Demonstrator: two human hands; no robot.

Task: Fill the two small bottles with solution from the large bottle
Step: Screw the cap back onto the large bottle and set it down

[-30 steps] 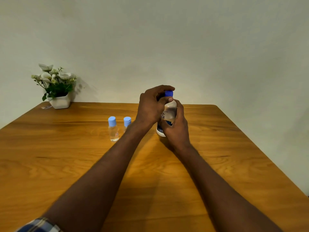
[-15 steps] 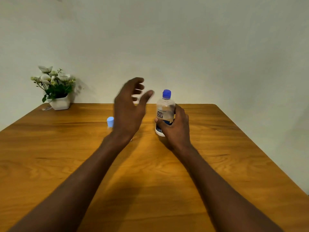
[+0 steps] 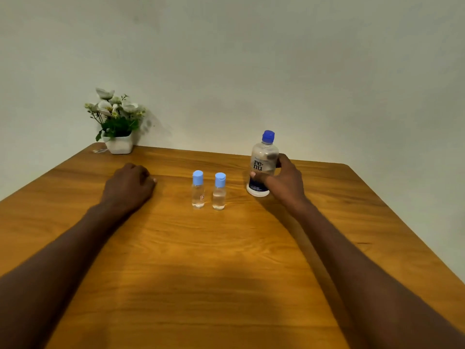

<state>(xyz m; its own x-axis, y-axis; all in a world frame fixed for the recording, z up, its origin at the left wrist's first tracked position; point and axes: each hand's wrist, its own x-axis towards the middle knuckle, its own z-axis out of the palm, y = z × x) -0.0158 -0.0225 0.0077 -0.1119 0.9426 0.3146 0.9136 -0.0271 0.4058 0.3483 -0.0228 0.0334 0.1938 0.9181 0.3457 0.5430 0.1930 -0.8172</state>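
Note:
The large clear bottle (image 3: 263, 163) with a dark blue cap and a dark label stands upright on the wooden table (image 3: 201, 260). My right hand (image 3: 284, 181) is wrapped around its lower half. Two small clear bottles stand side by side to its left, both capped in light blue: the left small bottle (image 3: 198, 189) has a red mark, the right small bottle (image 3: 219, 191) is plain. Both hold some clear liquid. My left hand (image 3: 130, 186) rests on the table left of them, fingers curled in, holding nothing.
A white pot of white flowers (image 3: 117, 124) stands at the table's far left corner against the pale wall. The table's right edge runs diagonally past my right arm.
My left hand has left the large bottle's cap, swung left and come down on the table with fingers curled. The right hand still holds the large bottle. The view has shifted.

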